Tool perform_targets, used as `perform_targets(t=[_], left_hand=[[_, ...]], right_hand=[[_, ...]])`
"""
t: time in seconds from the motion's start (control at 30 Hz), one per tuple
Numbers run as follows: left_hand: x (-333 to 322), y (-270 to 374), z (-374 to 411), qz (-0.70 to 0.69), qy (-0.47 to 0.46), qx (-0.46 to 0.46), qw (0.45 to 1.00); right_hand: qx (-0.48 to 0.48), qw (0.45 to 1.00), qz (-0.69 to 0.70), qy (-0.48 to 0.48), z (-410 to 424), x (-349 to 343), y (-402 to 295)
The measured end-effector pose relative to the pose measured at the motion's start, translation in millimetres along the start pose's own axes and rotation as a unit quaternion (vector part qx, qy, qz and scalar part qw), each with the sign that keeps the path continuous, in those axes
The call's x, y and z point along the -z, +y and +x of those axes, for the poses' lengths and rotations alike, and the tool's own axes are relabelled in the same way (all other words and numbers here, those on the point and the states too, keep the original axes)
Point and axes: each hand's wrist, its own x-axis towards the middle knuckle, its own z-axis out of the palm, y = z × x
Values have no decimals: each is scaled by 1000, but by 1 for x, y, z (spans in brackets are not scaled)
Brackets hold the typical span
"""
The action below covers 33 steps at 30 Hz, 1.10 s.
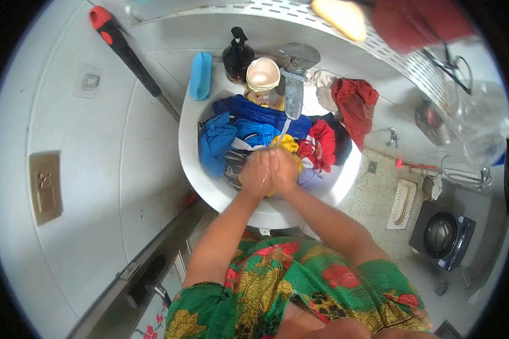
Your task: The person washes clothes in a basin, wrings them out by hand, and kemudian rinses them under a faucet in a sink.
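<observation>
My left hand (255, 173) and my right hand (285, 170) are pressed side by side over a yellow cloth (286, 143) in a white washbasin (275, 214). Its folds show above my knuckles and beside my right hand; the rest is hidden beneath my hands. A thin stream of water (284, 132) runs from the metal faucet (294, 99) onto the cloth. Around my hands lie blue garments (215, 142), a dark blue cloth (261, 113), a red and white garment (322, 144), a black cloth (343, 144) and a pale purple cloth (309, 179).
Behind the basin's bowl stand a dark pump bottle (237, 61), a cream cup (263, 75) and a blue tray (200, 76). A dark red cloth (356, 106) hangs over the right rim. A perforated white shelf (390, 59) curves overhead; a red-and-black handle (127, 55) leans at left.
</observation>
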Motion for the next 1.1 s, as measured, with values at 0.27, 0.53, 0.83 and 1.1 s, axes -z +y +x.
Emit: perform_targets(t=[0.27, 0.53, 0.83, 1.1], left_hand=[[-12, -5, 47, -101, -202, 214, 950], [75, 15, 32, -266, -201, 120, 935], [56, 23, -6, -185, -57, 24, 981], [-11, 0, 25, -79, -257, 134, 954]], right_hand=[[-93, 993, 2, -78, 45, -15, 38], [-8, 997, -13, 73, 35, 38, 36], [63, 998, 29, -12, -42, 54, -46], [-12, 999, -33, -30, 19, 0, 24]])
